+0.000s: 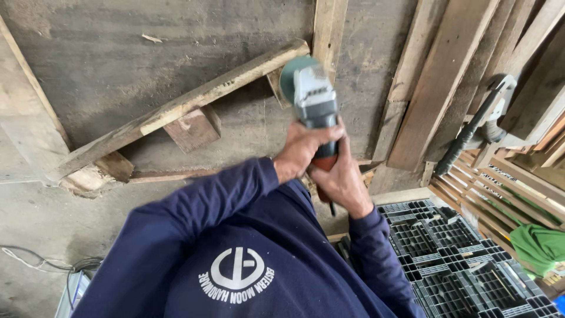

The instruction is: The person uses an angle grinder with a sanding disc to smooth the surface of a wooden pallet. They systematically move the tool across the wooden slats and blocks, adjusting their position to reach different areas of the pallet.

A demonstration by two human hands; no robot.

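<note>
At the left, a pallet frame (176, 112) of worn boards is seen propped against a grey wall; at the centre an angle grinder (312, 100) is gripped firmly by the left hand (303, 150) and right hand (341, 179), its disc raised beside a block on the frame. The grinding step appears to be in hand, and a steady two-handed hold is called for next; a black plastic pallet (465, 265) lies at the right

grinder (311, 94) before plank (176, 112); crate (465, 265) right; cables (35, 262) left.
</note>
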